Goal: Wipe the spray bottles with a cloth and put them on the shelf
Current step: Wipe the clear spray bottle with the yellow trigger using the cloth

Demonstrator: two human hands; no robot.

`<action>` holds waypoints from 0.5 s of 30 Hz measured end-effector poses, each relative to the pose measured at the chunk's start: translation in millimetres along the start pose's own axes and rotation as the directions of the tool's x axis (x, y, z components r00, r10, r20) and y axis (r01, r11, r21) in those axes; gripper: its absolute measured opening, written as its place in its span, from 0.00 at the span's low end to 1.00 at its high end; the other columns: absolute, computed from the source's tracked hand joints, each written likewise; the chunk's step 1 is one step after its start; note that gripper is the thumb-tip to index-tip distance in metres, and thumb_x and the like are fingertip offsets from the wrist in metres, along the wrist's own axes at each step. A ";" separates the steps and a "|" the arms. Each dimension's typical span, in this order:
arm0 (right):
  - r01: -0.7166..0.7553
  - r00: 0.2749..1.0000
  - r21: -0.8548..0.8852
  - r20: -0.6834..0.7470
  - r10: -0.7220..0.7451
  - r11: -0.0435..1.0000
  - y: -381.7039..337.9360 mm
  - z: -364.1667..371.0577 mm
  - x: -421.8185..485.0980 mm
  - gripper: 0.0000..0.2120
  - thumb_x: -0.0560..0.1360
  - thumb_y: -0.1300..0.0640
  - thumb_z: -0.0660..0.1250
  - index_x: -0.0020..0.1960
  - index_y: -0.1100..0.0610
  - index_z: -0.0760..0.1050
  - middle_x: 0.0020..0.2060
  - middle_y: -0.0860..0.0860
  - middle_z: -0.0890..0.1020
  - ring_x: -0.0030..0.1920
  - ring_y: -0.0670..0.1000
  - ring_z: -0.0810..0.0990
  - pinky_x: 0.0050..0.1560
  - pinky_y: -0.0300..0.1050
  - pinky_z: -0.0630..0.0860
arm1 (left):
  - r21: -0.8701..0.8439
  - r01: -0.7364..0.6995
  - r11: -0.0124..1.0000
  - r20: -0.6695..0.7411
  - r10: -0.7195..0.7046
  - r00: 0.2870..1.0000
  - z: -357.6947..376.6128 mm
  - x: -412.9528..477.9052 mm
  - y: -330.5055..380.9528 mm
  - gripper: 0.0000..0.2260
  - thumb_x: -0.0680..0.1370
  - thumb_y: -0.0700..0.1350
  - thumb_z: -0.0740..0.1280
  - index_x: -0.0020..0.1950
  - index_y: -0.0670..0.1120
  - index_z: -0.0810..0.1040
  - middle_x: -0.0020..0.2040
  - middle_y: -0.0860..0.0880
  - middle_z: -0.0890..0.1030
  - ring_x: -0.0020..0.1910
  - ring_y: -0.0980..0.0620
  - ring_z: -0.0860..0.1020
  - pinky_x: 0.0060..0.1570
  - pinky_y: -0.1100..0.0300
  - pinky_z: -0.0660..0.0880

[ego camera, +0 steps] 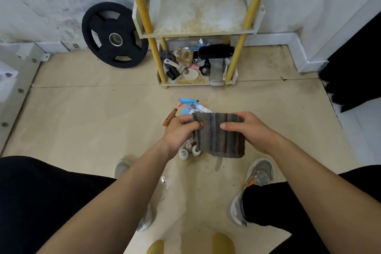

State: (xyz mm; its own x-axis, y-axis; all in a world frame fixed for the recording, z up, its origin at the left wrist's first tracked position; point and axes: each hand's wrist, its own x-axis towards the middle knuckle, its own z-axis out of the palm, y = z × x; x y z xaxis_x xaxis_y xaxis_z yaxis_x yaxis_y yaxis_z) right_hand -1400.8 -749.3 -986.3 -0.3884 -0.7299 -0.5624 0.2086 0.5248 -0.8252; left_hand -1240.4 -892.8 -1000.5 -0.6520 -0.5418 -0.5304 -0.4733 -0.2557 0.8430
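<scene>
A tan, scuffed floor (86, 113) runs to a white wall, where a yellow-posted shelf (198, 16) stands at twelve o'clock, its middle board dusty, its bottom tier cluttered. A black weight plate (114, 35) leans at ten o'clock. At centre, both hands pinch a striped grey-brown cloth (221, 136): the left hand (181, 130) grips its left edge, the right hand (247, 130) its right edge. A blue-headed spray bottle (188, 104) lies on the floor just beyond the cloth; small white bottles (187, 150) show under it.
</scene>
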 end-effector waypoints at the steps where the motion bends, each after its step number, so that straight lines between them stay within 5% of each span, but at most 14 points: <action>1: -0.026 0.999 0.096 0.031 0.023 0.995 5.9 -0.7 -0.9 0.17 0.68 0.60 0.79 0.56 0.58 0.83 0.51 0.55 0.87 0.53 0.54 0.85 0.53 0.49 0.80 | -0.064 0.015 0.998 -0.017 -0.016 1.000 5.2 -0.4 -2.6 0.05 0.79 0.36 0.69 0.50 0.34 0.80 0.29 0.67 0.79 0.38 0.62 0.80 0.50 0.49 0.80; 5: -0.083 0.987 0.152 -0.124 0.102 0.985 16.6 1.8 2.5 0.17 0.70 0.66 0.77 0.57 0.57 0.81 0.54 0.56 0.86 0.52 0.55 0.86 0.53 0.56 0.83 | -0.160 0.061 0.985 -0.218 -0.095 0.971 24.3 5.7 -16.0 0.07 0.77 0.43 0.73 0.50 0.40 0.84 0.41 0.45 0.85 0.41 0.46 0.82 0.44 0.47 0.81; 10: -0.133 0.849 -0.288 -0.527 -0.041 0.948 24.4 20.0 5.8 0.10 0.72 0.57 0.74 0.53 0.53 0.81 0.46 0.50 0.85 0.48 0.53 0.83 0.52 0.47 0.80 | 0.081 -0.050 0.996 -0.372 0.076 0.925 53.2 1.1 -20.2 0.08 0.77 0.43 0.71 0.38 0.44 0.79 0.33 0.52 0.79 0.34 0.52 0.74 0.37 0.54 0.75; 12: -0.099 0.869 -0.207 -0.495 -0.017 0.973 22.7 38.1 3.6 0.10 0.70 0.51 0.69 0.50 0.52 0.81 0.42 0.48 0.84 0.46 0.54 0.82 0.52 0.49 0.80 | 0.039 -0.072 0.997 -0.301 0.081 0.950 68.3 -5.0 -17.4 0.10 0.79 0.44 0.67 0.38 0.44 0.80 0.31 0.55 0.79 0.33 0.54 0.75 0.38 0.54 0.75; 15: -0.061 0.940 0.084 -0.332 0.086 0.995 29.1 48.2 7.1 0.22 0.62 0.38 0.65 0.49 0.50 0.80 0.40 0.47 0.85 0.44 0.56 0.85 0.48 0.55 0.80 | -0.309 0.087 0.947 -0.084 -0.118 0.990 79.3 -10.6 -9.5 0.13 0.82 0.46 0.62 0.51 0.43 0.85 0.45 0.43 0.86 0.45 0.48 0.83 0.44 0.52 0.81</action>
State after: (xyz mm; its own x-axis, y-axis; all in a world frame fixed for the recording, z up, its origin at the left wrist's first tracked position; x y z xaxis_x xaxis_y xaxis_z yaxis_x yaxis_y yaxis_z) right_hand -1354.3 -760.3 -1016.8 -0.6446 -0.4957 -0.5820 0.3064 0.5300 -0.7907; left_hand -1275.9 -821.1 -1010.0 -0.5399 -0.5729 -0.6167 -0.3214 -0.5368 0.7801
